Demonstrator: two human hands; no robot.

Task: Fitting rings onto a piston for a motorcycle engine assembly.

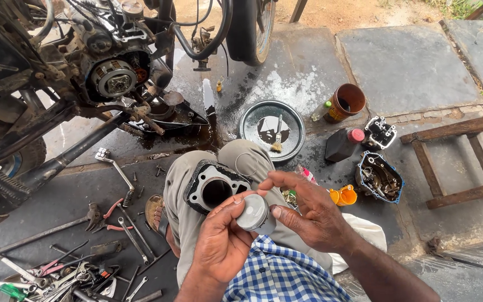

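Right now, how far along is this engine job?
Strip-down looks done: the motorcycle engine is open, and the cylinder block is off, resting on the knee. In hand: both the left hand and right hand hold the piston. Left, apparently: piston, block and cylinder head remain off the bike.

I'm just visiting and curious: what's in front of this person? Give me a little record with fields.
Place: oily stone floor beside a stripped motorcycle engine
Left hand: holds a silver piston
Right hand: fingers on the piston's rim
On the knee: black engine cylinder
Floor, left: pile of wrenches and pliers
Floor, ahead: round metal pan, brown cup, dark bottle with red cap
Right: wooden frame
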